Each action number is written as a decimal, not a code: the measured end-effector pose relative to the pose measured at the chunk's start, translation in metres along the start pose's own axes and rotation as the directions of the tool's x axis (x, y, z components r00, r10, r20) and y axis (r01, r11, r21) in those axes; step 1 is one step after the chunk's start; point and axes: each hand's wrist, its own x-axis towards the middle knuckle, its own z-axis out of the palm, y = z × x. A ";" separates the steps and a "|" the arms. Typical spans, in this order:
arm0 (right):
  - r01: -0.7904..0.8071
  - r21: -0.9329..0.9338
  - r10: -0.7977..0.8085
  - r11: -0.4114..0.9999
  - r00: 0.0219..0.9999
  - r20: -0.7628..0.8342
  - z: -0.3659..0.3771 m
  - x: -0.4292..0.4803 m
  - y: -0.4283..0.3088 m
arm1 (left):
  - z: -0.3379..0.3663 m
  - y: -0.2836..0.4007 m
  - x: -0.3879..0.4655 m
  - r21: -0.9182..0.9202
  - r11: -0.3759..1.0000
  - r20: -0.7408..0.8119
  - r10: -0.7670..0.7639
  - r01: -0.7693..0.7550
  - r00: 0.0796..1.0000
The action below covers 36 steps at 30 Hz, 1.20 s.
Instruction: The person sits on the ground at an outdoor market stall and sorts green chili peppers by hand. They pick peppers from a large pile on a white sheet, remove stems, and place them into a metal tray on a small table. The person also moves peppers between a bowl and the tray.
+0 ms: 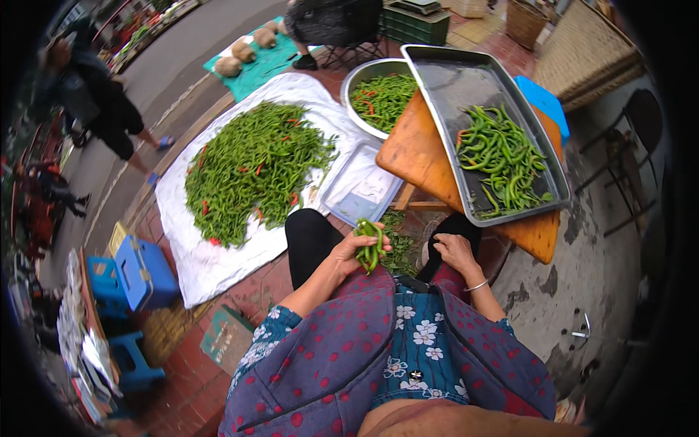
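Note:
A small bunch of green chili peppers (371,247) is held in my left hand (352,252), above my lap. My right hand (456,252), with a silver bangle at the wrist, is by my right knee; its fingers are curled, and whether they hold anything cannot be made out. More green peppers (505,161) lie in a metal tray (445,128) on a wooden table. A big heap of green peppers with a few red ones (254,169) covers a white sheet (194,273). Loose green leaves and stems (398,243) lie on the ground between my feet.
A metal basin (349,104) of peppers stands behind the orange wooden table (418,153). A shallow plastic tray (360,202) lies before my knees. Blue cooler box (144,273) and blue stool (131,360) stand at left. A person (104,104) is at the roadside.

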 end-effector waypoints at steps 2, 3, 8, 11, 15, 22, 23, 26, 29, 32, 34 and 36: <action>-0.016 -0.016 0.016 1.000 1.000 -0.027 0.006 -0.003 0.003 | -0.001 -0.001 0.000 -0.001 1.000 -0.055 0.006 -0.006 0.998; 0.006 -0.030 -0.008 1.000 0.996 -0.085 0.008 -0.005 0.004 | -0.002 -0.001 0.002 -0.017 1.000 -0.041 0.012 -0.012 0.999; -0.016 -0.083 0.002 0.996 0.987 -0.159 0.013 -0.012 0.003 | -0.010 -0.005 0.009 -0.048 0.999 -0.069 -0.015 0.012 0.997; -0.029 -0.099 0.013 0.995 0.987 -0.157 0.014 -0.011 0.003 | -0.013 -0.006 0.011 -0.067 0.998 -0.071 -0.023 0.018 0.997; -0.020 -0.126 -0.001 0.992 0.986 -0.165 0.015 -0.008 0.002 | -0.017 -0.002 0.010 -0.094 0.995 -0.032 -0.013 0.010 0.999; -0.014 -0.165 -0.008 0.986 0.991 -0.131 0.013 -0.007 -0.001 | -0.024 0.000 0.013 -0.111 0.994 -0.099 -0.026 0.015 0.995; -0.016 -0.168 -0.007 0.986 0.992 -0.129 0.013 -0.008 -0.001 | -0.024 -0.001 0.013 -0.126 0.992 -0.079 -0.021 0.011 0.997; -0.010 -0.167 -0.013 0.986 0.991 -0.133 0.013 -0.008 0.001 | -0.028 -0.001 0.016 -0.138 0.990 -0.081 -0.014 0.002 0.997; -0.027 -0.164 0.004 0.986 0.991 -0.136 0.013 -0.010 0.002 | -0.032 0.002 0.019 -0.132 0.991 -0.087 -0.007 -0.004 0.996; -0.054 -0.068 0.040 0.996 0.982 -0.186 0.009 -0.012 0.005 | -0.035 0.005 0.022 -0.087 0.996 -0.140 0.015 -0.027 0.990; -0.073 -0.021 0.066 0.997 0.972 -0.227 0.005 -0.013 0.010 | -0.037 0.007 0.023 -0.081 0.996 -0.144 0.029 -0.041 0.989; -0.085 -0.046 0.068 0.995 0.954 -0.293 -0.002 -0.012 0.018 | -0.039 0.009 0.023 -0.053 0.997 -0.212 0.038 -0.050 0.977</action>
